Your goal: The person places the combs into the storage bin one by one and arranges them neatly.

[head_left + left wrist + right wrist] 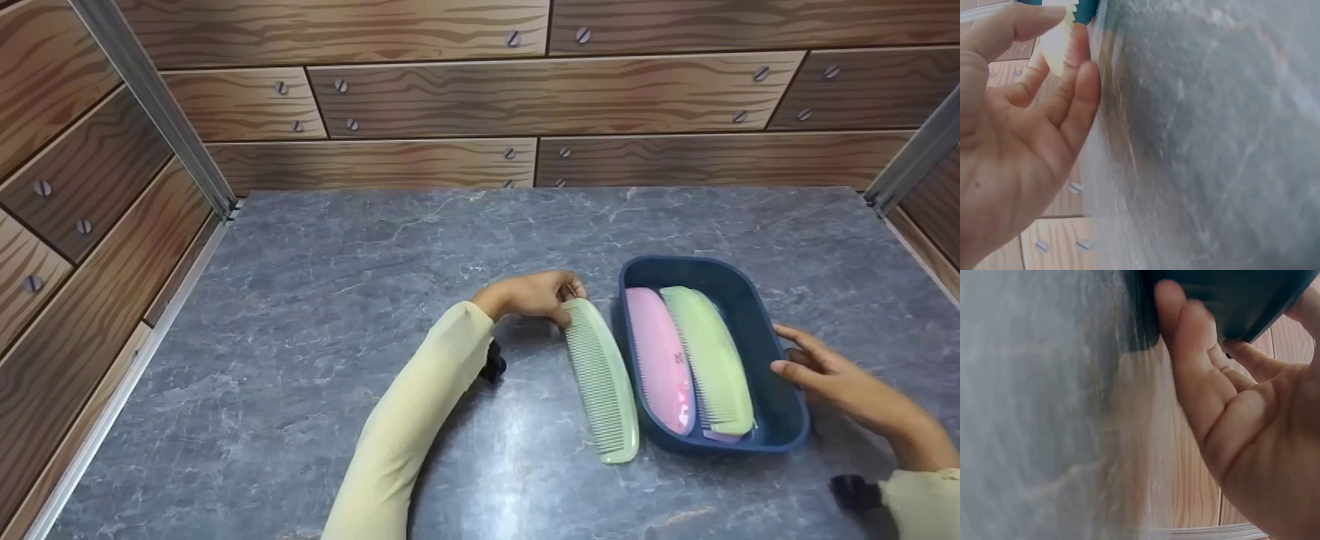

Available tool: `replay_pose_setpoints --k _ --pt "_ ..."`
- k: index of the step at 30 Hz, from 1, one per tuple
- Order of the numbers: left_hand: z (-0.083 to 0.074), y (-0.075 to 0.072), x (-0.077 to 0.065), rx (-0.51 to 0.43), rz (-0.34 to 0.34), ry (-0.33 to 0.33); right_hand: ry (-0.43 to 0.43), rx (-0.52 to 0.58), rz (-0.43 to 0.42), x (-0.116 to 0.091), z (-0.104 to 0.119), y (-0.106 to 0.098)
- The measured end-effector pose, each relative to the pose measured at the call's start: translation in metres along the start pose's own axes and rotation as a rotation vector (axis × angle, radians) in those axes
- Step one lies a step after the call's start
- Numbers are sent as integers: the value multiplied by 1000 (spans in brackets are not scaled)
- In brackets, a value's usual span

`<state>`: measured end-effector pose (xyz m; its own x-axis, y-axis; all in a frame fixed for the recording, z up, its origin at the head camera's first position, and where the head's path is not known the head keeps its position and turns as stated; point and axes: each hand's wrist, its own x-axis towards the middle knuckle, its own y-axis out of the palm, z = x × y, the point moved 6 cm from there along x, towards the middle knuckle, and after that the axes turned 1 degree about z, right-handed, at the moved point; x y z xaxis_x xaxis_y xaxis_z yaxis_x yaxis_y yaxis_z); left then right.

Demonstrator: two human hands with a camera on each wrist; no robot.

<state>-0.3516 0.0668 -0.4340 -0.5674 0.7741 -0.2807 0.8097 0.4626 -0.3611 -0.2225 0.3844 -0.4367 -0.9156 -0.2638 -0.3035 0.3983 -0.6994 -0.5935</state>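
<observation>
My left hand (536, 294) pinches a pale green comb (604, 386) at its far end, thumb on one face and fingers behind. This comb lies lengthwise just left of a dark blue tub (765, 330), teeth facing left. In the left wrist view the comb's tip (1057, 48) shows between thumb and fingers. Inside the tub are a pink comb (660, 360) and a yellow-green comb (712, 360), with a pinkish edge (721, 436) peeking out under the latter. My right hand (844, 382) holds the tub's right side, thumb at the rim, fingers against the outer wall (1185, 320).
The grey marble-patterned tabletop (337, 300) lies under everything. Wood-patterned panels (450, 97) stand at the back and sides, with metal posts (161, 105) at the corners. Dark wrist straps (493, 362) show beside both sleeves.
</observation>
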Motion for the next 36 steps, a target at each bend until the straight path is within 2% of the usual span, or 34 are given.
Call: replay_pose_setpoints --k 8,13,18,26,32,36 --pt "2 0 -1 -55 6 21 24 -8 -1 0 1 2" --pt "4 1 -2 -148 -33 6 10 -11 -7 1 0 2" --pt "5 2 -1 -270 -58 21 -7 -12 -13 1 -1 -1" --pt "3 1 -3 -273 -134 51 -33 13 -9 0 0 -2" --pt "1 3 -2 -405 -164 54 5 -13 11 0 0 1" --pt "2 3 -1 -437 -186 46 23 -13 10 -1 1 1"
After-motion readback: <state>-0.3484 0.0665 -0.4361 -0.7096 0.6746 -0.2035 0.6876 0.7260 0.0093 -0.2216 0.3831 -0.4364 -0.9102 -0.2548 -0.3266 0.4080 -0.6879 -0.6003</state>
